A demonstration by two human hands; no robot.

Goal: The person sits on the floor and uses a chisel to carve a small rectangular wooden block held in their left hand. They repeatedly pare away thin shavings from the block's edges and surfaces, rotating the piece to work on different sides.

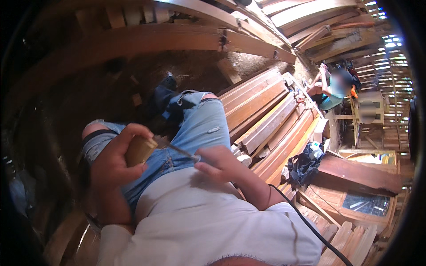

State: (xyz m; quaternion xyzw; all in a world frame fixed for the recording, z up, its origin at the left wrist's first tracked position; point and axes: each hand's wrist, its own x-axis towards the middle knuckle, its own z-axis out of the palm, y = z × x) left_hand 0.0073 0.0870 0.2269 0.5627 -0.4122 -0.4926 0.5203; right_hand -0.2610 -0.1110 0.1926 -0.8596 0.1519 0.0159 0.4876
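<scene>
Working over your lap, you have stacked wooden planks [255, 106] filling the frame's middle right, so leave your right elbow room beside them. Your torn blue jeans [202, 126] lie under the work near the centre; angle any push away from your thighs. Your left hand [116, 155], left of centre, curls its digits around a small wooden block [140, 151], closed as far as the wood allows; a firm grip with fingertips behind the working edge would serve best. Your right hand [218, 163], at centre, wraps around the pale handle of a thin metal-shafted hand tool [177, 150]. The shaft points up and left toward the block; blur hides whether they touch. Short, light strokes with a steady wrist should give better control.
</scene>
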